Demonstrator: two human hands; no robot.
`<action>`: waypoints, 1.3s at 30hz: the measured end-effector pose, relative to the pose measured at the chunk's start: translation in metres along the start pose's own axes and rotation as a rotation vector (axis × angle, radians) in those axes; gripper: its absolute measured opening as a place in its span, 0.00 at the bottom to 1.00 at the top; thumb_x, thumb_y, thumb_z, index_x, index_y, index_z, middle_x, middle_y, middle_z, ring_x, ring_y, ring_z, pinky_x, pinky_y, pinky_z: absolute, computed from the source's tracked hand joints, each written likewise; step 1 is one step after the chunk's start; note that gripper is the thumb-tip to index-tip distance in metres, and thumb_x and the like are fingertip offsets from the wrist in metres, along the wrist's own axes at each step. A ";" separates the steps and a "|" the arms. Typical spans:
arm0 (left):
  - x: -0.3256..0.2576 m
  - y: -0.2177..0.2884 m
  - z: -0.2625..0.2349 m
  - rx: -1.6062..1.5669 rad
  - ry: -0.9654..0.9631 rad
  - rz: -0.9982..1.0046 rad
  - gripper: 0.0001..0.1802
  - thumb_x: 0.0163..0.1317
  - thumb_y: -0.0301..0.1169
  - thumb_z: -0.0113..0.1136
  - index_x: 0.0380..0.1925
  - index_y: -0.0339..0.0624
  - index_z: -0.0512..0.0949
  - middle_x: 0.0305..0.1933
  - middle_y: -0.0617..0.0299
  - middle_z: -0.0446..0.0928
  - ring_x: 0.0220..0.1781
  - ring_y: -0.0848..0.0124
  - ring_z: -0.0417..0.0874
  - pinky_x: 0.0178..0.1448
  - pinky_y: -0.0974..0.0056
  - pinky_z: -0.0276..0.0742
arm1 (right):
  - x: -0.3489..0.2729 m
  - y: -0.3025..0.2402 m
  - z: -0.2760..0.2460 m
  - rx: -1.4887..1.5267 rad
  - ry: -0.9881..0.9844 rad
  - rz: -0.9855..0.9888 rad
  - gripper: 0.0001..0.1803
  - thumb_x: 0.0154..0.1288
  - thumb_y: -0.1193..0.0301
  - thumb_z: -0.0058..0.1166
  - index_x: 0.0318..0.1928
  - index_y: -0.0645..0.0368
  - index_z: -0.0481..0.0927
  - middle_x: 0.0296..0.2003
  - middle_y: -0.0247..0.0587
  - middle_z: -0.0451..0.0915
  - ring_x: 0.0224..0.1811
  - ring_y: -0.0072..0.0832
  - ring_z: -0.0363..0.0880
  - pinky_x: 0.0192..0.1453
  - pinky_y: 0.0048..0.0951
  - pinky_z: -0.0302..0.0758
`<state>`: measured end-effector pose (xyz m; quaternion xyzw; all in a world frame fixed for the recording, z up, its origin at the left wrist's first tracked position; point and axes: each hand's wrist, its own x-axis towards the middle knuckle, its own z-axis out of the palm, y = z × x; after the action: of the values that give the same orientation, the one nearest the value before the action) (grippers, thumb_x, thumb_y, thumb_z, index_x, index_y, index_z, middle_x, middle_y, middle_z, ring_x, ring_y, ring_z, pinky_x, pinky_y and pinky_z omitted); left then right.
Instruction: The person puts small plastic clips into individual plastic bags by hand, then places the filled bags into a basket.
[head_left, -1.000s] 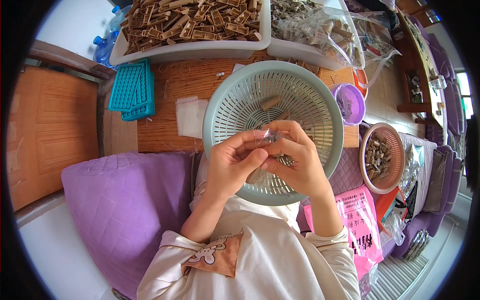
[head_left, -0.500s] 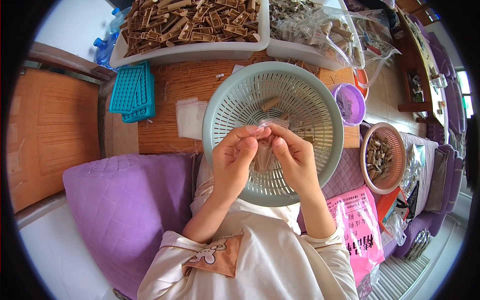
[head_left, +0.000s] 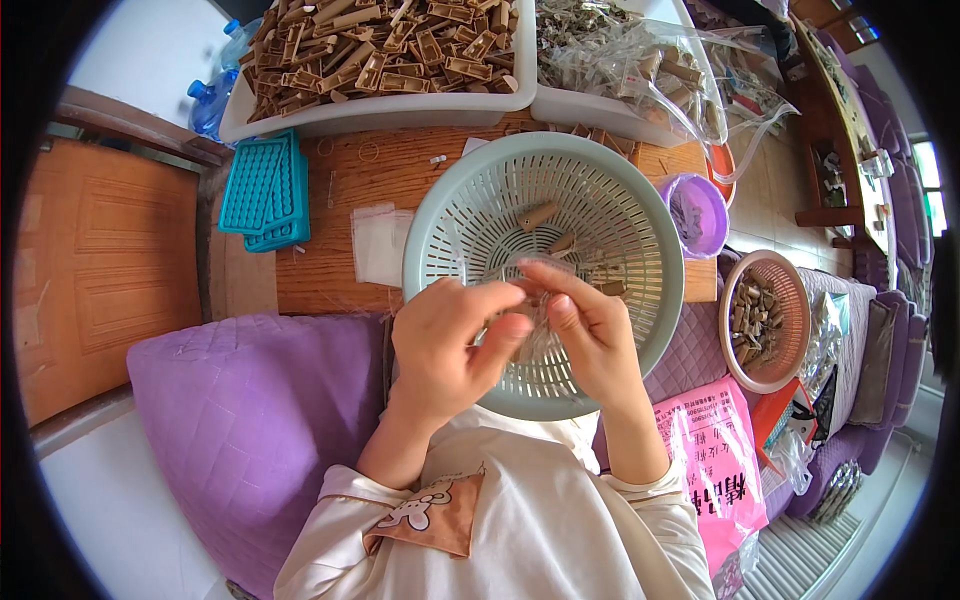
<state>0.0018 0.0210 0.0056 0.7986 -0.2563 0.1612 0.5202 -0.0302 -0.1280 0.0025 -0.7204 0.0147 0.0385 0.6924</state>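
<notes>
Over the grey-green plastic colander basket (head_left: 428, 215), both my hands are close together. My right hand (head_left: 598, 345) is closed, pinching a small clear plastic bag (head_left: 540, 335) between thumb and fingers. Beside the bag, my left hand (head_left: 440, 335) is blurred, its fingers curled and the thumb a little apart from the forefinger; whether it grips any of the film cannot be made out. What is in the bag is partly hidden by my fingers. Inside the basket lie brown plastic pieces (head_left: 538, 214) and some clear wrapping.
Beyond the basket stand a white bin (head_left: 430, 105) heaped with brown parts and another white bin (head_left: 600, 118) of bagged pieces. Teal trays (head_left: 265, 190) and clear bags (head_left: 382, 245) lie left. Rightward are a purple tub (head_left: 712, 215), a pink basket (head_left: 800, 350) and a pink bag (head_left: 715, 460).
My left hand has shifted left and turned, its fingertips drawing away from the right hand's. The right hand stays near the same spot with the bag.
</notes>
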 end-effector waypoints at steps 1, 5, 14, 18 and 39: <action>0.007 0.002 0.002 0.120 0.011 0.091 0.07 0.49 0.33 0.62 0.27 0.43 0.79 0.14 0.67 0.67 0.12 0.76 0.63 0.16 0.71 0.57 | -0.001 0.000 0.003 -0.052 0.048 -0.047 0.16 0.62 0.79 0.42 0.51 0.64 0.71 0.35 0.45 0.79 0.36 0.22 0.77 0.39 0.22 0.73; 0.010 -0.003 0.006 0.280 -0.088 0.184 0.08 0.44 0.27 0.63 0.28 0.47 0.78 0.12 0.71 0.64 0.13 0.74 0.66 0.18 0.68 0.63 | -0.006 -0.009 0.005 -0.311 0.048 -0.165 0.17 0.57 0.80 0.47 0.49 0.65 0.72 0.27 0.47 0.78 0.25 0.32 0.78 0.28 0.26 0.73; 0.029 -0.047 -0.009 0.128 0.259 -0.208 0.03 0.50 0.21 0.55 0.26 0.39 0.75 0.20 0.66 0.74 0.17 0.81 0.69 0.20 0.74 0.63 | -0.013 -0.025 0.003 -0.660 0.036 -0.321 0.14 0.50 0.81 0.52 0.40 0.61 0.75 0.24 0.42 0.76 0.25 0.35 0.75 0.27 0.30 0.72; 0.032 -0.054 -0.028 0.104 0.492 -0.253 0.01 0.54 0.22 0.53 0.26 0.38 0.74 0.20 0.68 0.70 0.16 0.83 0.61 0.21 0.76 0.59 | -0.011 -0.021 -0.003 -0.438 0.144 -0.260 0.14 0.55 0.83 0.48 0.43 0.63 0.76 0.32 0.43 0.74 0.27 0.30 0.75 0.29 0.25 0.73; 0.018 -0.048 -0.042 -0.520 0.286 -0.380 0.06 0.61 0.32 0.51 0.32 0.42 0.68 0.30 0.68 0.69 0.19 0.87 0.56 0.20 0.79 0.49 | -0.012 -0.021 -0.014 -0.353 0.069 -0.220 0.15 0.55 0.82 0.48 0.44 0.59 0.78 0.28 0.38 0.69 0.27 0.27 0.68 0.32 0.23 0.67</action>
<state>0.0443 0.0710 -0.0036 0.6421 -0.0601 0.1011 0.7575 -0.0399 -0.1411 0.0253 -0.8287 -0.0474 -0.0602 0.5544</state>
